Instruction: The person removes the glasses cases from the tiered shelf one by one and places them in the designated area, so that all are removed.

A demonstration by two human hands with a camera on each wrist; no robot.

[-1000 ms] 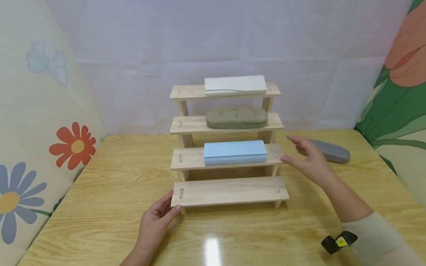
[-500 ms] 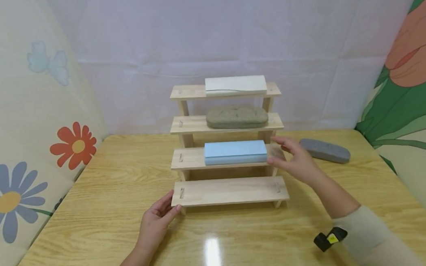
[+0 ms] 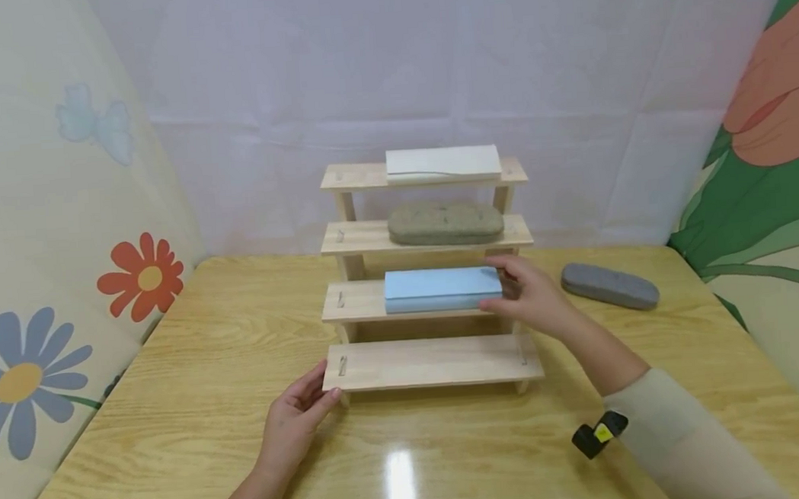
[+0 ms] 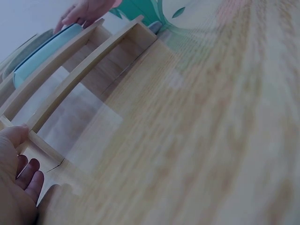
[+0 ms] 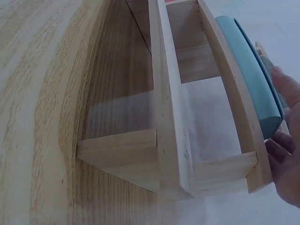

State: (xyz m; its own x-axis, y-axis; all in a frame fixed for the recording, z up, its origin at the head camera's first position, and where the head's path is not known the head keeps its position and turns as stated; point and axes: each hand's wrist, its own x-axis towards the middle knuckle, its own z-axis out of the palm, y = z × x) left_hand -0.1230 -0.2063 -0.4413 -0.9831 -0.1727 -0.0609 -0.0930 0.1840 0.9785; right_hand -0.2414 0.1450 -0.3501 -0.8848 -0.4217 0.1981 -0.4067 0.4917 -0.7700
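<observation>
The right hand [image 3: 529, 299] grips the blue case [image 3: 436, 289] at its 3 o'clock end; the left hand [image 3: 293, 424], fingers relaxed, touches the wooden shelf [image 3: 430, 360]

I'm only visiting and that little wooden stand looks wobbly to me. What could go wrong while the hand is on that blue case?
The right hand grips only the end of the blue case, so it might tilt or slip off its narrow step. A tug could shake the stepped rack, which the left hand only touches at one corner; the olive case and white case above might slide. The grey case lies near the right forearm and could be knocked.
</observation>
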